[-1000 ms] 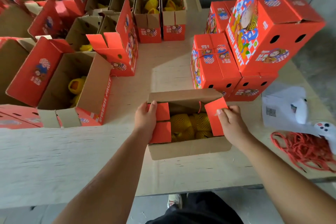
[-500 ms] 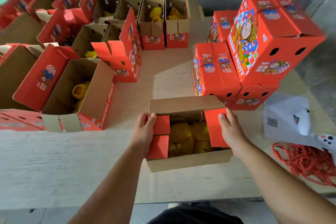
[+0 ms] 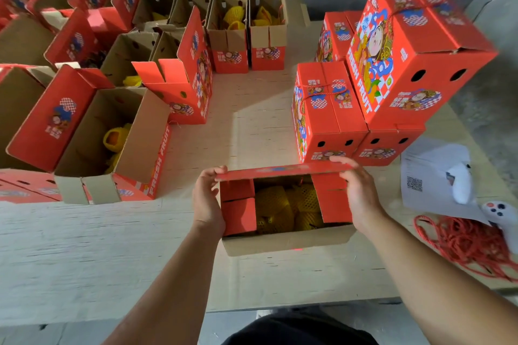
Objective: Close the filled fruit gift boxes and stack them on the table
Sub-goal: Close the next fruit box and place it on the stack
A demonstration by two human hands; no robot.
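Two hands' fingers grip far flap (image 3: 283, 169) | closed boxes (image 3: 330, 112) just behind | cord (image 3: 462, 244) right

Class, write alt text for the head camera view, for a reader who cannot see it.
Two bare hands, left hand and right hand, hold the far flap of an open box of yellow netted fruit on a table. Closed red boxes are stacked at right; open boxes stand at left.

Red cartoon-printed boxes (image 3: 330, 112), yellow-netted fruit (image 3: 286, 204), red cord (image 3: 471, 244), white paper (image 3: 429, 173)
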